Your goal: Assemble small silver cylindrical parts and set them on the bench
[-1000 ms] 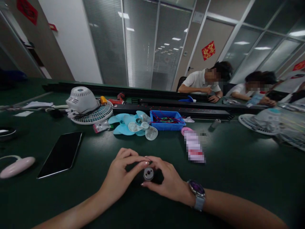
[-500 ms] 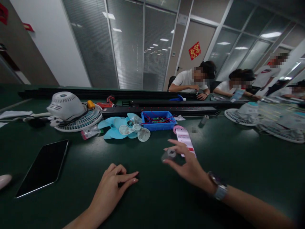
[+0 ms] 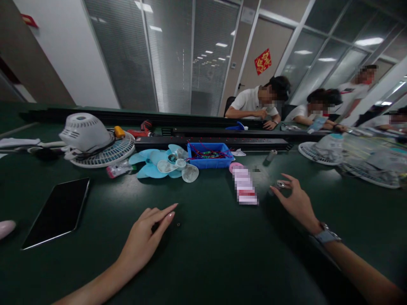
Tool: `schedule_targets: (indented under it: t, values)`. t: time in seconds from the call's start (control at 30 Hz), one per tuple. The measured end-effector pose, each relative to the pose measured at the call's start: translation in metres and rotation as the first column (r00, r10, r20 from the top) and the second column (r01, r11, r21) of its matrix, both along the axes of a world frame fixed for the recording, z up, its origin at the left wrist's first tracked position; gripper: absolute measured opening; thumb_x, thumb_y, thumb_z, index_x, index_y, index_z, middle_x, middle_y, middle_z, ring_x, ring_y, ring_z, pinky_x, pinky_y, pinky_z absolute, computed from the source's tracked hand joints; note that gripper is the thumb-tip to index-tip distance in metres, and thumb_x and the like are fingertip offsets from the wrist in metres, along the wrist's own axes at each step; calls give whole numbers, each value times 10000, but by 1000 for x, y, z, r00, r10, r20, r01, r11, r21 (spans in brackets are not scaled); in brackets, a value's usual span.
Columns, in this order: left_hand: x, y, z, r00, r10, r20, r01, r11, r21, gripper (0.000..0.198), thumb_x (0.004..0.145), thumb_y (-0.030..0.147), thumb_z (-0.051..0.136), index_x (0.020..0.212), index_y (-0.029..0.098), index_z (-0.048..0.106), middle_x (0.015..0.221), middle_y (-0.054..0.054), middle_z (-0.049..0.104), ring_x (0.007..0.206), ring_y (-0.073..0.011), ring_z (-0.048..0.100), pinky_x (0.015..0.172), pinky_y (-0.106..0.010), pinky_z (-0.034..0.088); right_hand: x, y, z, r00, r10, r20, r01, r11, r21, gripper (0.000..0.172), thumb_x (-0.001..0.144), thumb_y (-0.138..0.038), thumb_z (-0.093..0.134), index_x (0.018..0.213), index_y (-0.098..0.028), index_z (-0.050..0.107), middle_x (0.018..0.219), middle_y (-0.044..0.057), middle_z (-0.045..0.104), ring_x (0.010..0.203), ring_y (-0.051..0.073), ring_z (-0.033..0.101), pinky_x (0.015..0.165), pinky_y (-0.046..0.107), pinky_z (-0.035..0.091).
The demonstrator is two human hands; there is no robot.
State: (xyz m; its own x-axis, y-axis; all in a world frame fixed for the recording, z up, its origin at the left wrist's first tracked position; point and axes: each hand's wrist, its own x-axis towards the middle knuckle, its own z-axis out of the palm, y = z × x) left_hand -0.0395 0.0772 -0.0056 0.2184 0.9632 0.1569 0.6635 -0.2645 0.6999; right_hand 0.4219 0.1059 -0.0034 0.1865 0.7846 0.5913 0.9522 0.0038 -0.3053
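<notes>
My left hand (image 3: 148, 226) rests low over the green table, index finger and thumb stretched out with a small gap between their tips and nothing in them. Just right of the thumb lies a tiny ring-like piece (image 3: 178, 224), perhaps a nut. Farther right, my right hand (image 3: 295, 201) is raised above the table and pinches a small shiny metal cylinder (image 3: 280, 184) between thumb and fingers; the fingers hide part of it. Behind that hand, a similar metal cylinder (image 3: 270, 157) stands on the table. A phone (image 3: 244, 186) lies to the left of my right hand.
Blue fan blades (image 3: 155, 163) lie beside a blue bin (image 3: 211, 162) of wired parts. A white fan head (image 3: 84, 135) and a black tablet (image 3: 57, 214) are at the left, more fan parts (image 3: 321, 151) at the right. Co-workers (image 3: 254, 103) sit across the table.
My right hand has moved right, past the phone, with the metal cylinder. My left fingertips have parted slightly and shifted up and left; the tiny ring-like piece now shows on the table.
</notes>
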Motion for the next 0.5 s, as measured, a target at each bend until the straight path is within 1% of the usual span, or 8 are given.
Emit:
schedule_targets:
  t: [0.1, 0.17, 0.2, 0.23, 0.3, 0.37, 0.43, 0.5]
  values:
    - [1, -1, 3, 984, 123, 131, -117, 992, -49, 436, 928, 504, 414, 1176, 254, 670, 868, -26, 668, 782, -203, 589, 706, -296, 465, -46, -12, 35, 978, 63, 197, -91, 987, 135, 632, 821, -526, 612, 1324, -160, 497, 1235, 180, 603, 1144, 344, 556, 970, 517, 399]
    - [1, -1, 4, 967, 181, 178, -167, 982, -88, 431, 928, 513, 399, 1078, 224, 681, 766, -8, 624, 702, -188, 578, 626, -266, 445, -94, -20, 53, 934, 287, 212, -308, 948, 75, 517, 856, -447, 609, 1306, -202, 531, 1155, 131, 640, 1087, 293, 574, 953, 466, 402]
    - [1, -2, 4, 961, 200, 193, -184, 978, -96, 426, 930, 515, 393, 1041, 216, 675, 706, 6, 582, 654, -177, 559, 589, -254, 426, -121, -22, 57, 873, 456, 174, -460, 888, -20, 448, 876, -421, 597, 1282, -233, 558, 1074, 92, 664, 1016, 249, 598, 910, 418, 427]
    - [0, -2, 4, 955, 211, 206, -195, 976, -98, 419, 932, 515, 390, 1016, 212, 666, 670, 17, 544, 622, -168, 541, 565, -246, 409, -147, -23, 59, 789, 608, 88, -594, 792, -140, 425, 891, -413, 585, 1285, -254, 563, 992, 55, 674, 924, 205, 613, 844, 364, 451]
    - [-1, -3, 4, 948, 220, 232, -205, 975, -89, 400, 932, 513, 397, 994, 208, 649, 652, 28, 509, 614, -161, 529, 560, -240, 401, -194, -20, 52, 627, 769, -126, -757, 563, -332, 452, 891, -450, 586, 1307, -275, 560, 885, 10, 664, 773, 149, 603, 694, 281, 452]
    - [-2, -5, 3, 943, 220, 250, -205, 975, -83, 385, 931, 511, 406, 989, 208, 636, 656, 30, 506, 633, -162, 535, 585, -245, 414, -230, -12, 38, 533, 805, -259, -814, 405, -417, 504, 856, -516, 614, 1300, -280, 581, 819, -9, 645, 694, 127, 578, 605, 248, 415]
    - [-3, -5, 3, 939, 216, 266, -202, 976, -82, 374, 932, 509, 409, 998, 208, 621, 672, 27, 520, 649, -165, 541, 609, -252, 427, -251, -2, 20, 523, 800, -293, -818, 376, -435, 492, 823, -555, 635, 1239, -292, 638, 778, -13, 629, 663, 120, 561, 579, 243, 386]
    - [-3, -5, 3, 936, 209, 283, -193, 977, -86, 365, 927, 512, 422, 1015, 207, 603, 735, 14, 568, 672, -167, 554, 624, -258, 440, -261, 4, 5, 545, 778, -312, -815, 406, -413, 406, 825, -548, 634, 1144, -305, 699, 761, -13, 624, 653, 114, 553, 579, 241, 375]
